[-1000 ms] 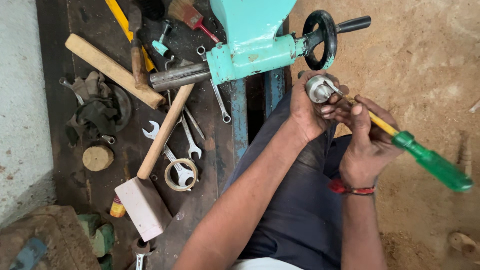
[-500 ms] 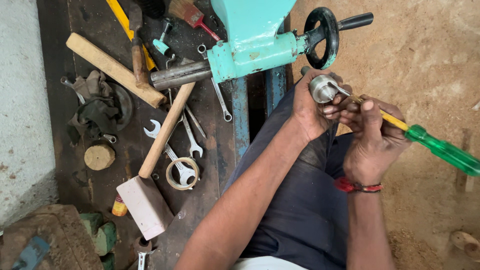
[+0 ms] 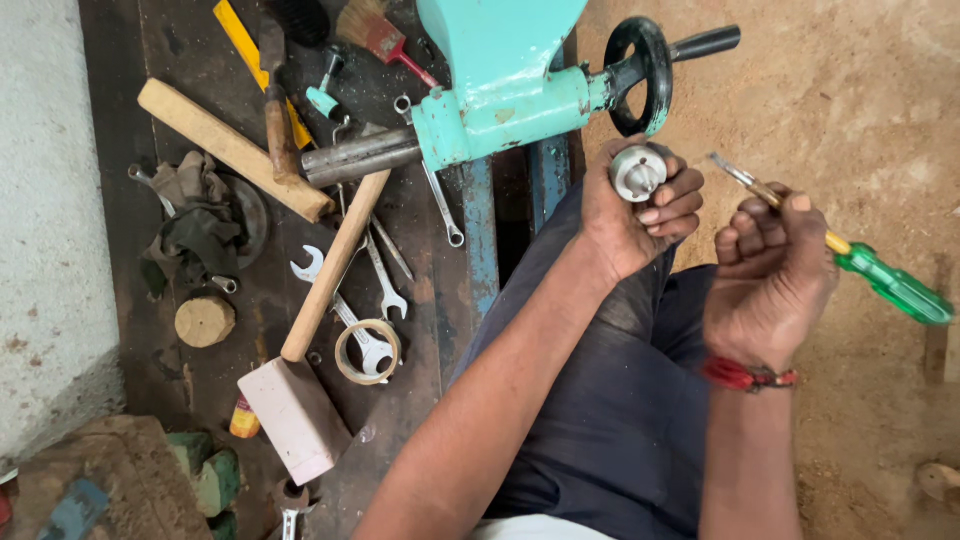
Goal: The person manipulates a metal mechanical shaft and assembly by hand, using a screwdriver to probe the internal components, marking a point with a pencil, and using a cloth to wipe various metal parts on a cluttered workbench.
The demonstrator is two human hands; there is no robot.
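Now | left hand (image 3: pixel 625 215) grip: round silver metal part (image 3: pixel 637 171) | right hand (image 3: pixel 770 270) grip: green-handled screwdriver (image 3: pixel 850 258)

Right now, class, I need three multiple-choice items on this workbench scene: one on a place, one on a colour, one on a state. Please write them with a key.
1. Where does the white-headed mallet with the wooden handle lie?
A. On the dark bench, left of the person's lap
B. On the sandy floor
C. In the right hand

2. What colour is the screwdriver handle?
A. Red
B. Green
C. Black

3. How does the left hand stand?
A. Flat on the bench
B. Hanging empty
C. Fingers closed round a small round silver metal part

Key: 1 A, it rests among the spanners; 2 B, translucent green beyond the right hand; 3 C, the part sits in the fingers.
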